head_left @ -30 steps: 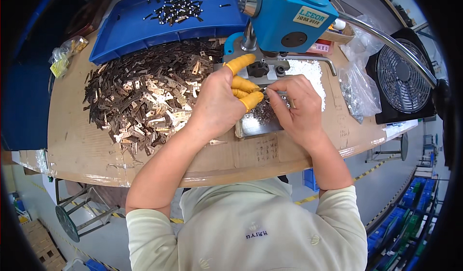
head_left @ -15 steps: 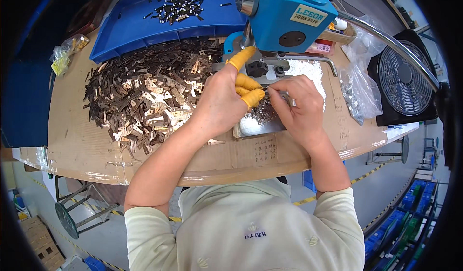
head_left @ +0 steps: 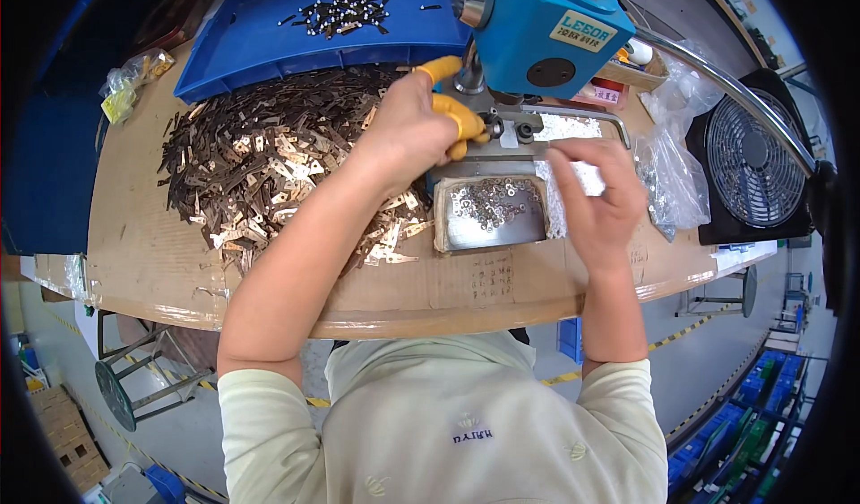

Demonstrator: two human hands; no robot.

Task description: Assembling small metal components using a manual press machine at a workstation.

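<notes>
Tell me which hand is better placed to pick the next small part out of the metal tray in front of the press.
Right. The right hand hovers open just beside the metal tray of small washers. The left hand, with yellow finger cots, is up at the blue press, farther from the tray.

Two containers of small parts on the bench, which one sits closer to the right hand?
The small shallow metal tray of tiny washers, just left of the right hand. The big blue tray holding dark pins lies far off at the bench's back.
</notes>
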